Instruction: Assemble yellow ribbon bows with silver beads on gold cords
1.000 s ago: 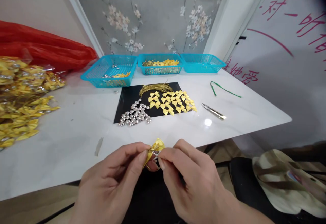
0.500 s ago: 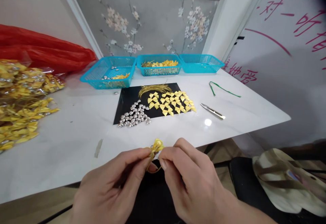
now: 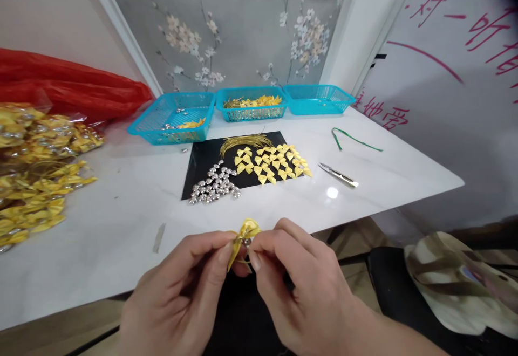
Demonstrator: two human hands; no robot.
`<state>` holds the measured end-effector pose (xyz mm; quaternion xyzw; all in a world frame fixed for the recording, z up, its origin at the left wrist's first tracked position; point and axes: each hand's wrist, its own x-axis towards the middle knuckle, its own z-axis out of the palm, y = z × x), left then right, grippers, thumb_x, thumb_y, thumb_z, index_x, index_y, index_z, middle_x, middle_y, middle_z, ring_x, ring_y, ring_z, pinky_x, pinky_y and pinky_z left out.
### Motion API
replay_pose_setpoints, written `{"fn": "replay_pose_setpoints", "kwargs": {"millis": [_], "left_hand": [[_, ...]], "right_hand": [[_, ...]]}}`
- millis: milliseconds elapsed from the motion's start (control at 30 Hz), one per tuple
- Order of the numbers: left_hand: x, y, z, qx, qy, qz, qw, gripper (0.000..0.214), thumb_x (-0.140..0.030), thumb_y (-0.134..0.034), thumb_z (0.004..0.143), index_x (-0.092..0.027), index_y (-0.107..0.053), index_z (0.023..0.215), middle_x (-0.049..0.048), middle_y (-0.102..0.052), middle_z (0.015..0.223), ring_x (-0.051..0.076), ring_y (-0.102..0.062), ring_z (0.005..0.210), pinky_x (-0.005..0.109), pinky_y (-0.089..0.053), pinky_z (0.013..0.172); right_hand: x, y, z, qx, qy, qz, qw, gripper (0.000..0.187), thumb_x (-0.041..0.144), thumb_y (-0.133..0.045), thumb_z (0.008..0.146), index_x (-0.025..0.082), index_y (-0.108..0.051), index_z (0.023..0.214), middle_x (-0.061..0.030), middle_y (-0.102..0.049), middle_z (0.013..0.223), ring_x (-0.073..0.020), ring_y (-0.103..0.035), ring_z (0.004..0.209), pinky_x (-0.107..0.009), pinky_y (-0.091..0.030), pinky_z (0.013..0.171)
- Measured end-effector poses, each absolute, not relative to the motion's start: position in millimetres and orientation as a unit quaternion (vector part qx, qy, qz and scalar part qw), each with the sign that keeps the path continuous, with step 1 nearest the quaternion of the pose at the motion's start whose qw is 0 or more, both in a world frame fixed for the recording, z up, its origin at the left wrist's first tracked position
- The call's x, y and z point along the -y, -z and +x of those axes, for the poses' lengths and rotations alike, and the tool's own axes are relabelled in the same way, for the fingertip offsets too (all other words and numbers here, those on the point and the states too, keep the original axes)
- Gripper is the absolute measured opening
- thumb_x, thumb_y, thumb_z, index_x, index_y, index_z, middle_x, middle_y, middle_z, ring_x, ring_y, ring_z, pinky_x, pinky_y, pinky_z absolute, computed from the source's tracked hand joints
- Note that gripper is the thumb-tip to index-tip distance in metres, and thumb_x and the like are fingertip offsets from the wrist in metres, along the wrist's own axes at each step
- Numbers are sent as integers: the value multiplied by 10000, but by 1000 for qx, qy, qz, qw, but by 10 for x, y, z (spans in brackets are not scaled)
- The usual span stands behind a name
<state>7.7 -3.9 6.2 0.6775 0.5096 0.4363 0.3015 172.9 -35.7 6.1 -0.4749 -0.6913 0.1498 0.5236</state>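
Pinch work at the near edge of the surface (image 3: 121, 210) is the step in hand. Your left hand (image 3: 182, 291) and your right hand (image 3: 299, 286) meet there, and the fingers (image 3: 224, 251) of both are clenched on one small yellow bow (image 3: 246, 230). You hold it in the air between your thumb tips, just over the edge, not resting on anything. A silver bead (image 3: 245, 241) shows at its middle, and a thin gold cord (image 3: 242, 261) loops below it. It looks as if you are fastening cord, bead and bow together. Any next move calls for one side to pinch hard while the other works the cord, since the parts are tiny. Well apart on the black mat (image 3: 202, 156) lie the bead pile (image 3: 214, 186) and loose bows (image 3: 271, 163), with the snips (image 3: 339, 176) to the right
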Motion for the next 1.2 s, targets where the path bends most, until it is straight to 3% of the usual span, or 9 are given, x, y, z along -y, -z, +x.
{"fn": "replay_pose_setpoints", "kwargs": {"millis": [133, 267, 533, 733, 900, 1000, 1200], "left_hand": [[9, -40, 80, -479, -458, 683, 308, 99, -285, -723, 899, -357, -765, 952, -88, -798, 911, 143, -746, 816, 181, -589, 773], [-15, -11, 55, -445, -456, 742, 206, 226, -186, -720, 887, -379, -755, 999, -94, -792, 1026, 157, -736, 898, 248, -554, 929], [-35, -14, -27, -457, -433, 764, 140, 229, -210, -731, 882, -390, -777, 1015, -104, -840, 1023, 179, -793, 888, 257, -587, 918], [-35, 19, -109, -424, -395, 814, 43, 272, -196, -659, 937, -372, -763, 1117, -73, -850, 1088, 192, -819, 927, 267, -602, 960], [-43, 55, -213, -421, -341, 838, -62, 314, -210, -712, 914, -369, -750, 1182, -61, -860, 1052, 175, -829, 838, 229, -611, 909], [-84, 52, -249, -430, -313, 846, -38, 264, -263, -684, 934, -371, -751, 1165, -67, -863, 1037, 181, -832, 800, 217, -626, 838], [-31, -86, -80, -539, -353, 747, 162, 177, -429, -677, 933, -315, -769, 1032, -47, -862, 951, 211, -821, 804, 206, -636, 673]], "right_hand": [[351, -44, 1740, 687, -151, -482, 522, 201, 111, -479, 982, 124, -665, 908, -18, -557, 752, -135, -529, 615, -264, -470, 564], [349, -32, 1730, 688, -134, -482, 525, 215, 107, -471, 976, 128, -656, 868, 2, -500, 723, -123, -482, 577, -255, -432, 525], [351, -70, 1731, 691, -145, -475, 526, 221, 89, -482, 956, 96, -684, 869, 1, -483, 713, -120, -462, 565, -253, -425, 516], [351, -99, 1759, 683, -160, -483, 523, 202, 77, -485, 934, 106, -665, 846, 23, -447, 708, -98, -415, 547, -232, -383, 490], [347, -105, 1752, 677, -171, -487, 524, 191, 72, -498, 909, 105, -669, 830, 35, -435, 686, -83, -394, 524, -216, -354, 474], [351, -105, 1749, 673, -179, -480, 534, 186, 71, -503, 907, 89, -680, 852, 28, -454, 691, -81, -405, 528, -213, -367, 480], [354, -115, 1770, 671, -188, -476, 537, 196, 76, -511, 938, 75, -700, 886, -35, -587, 740, -110, -527, 586, -230, -470, 554]]}}
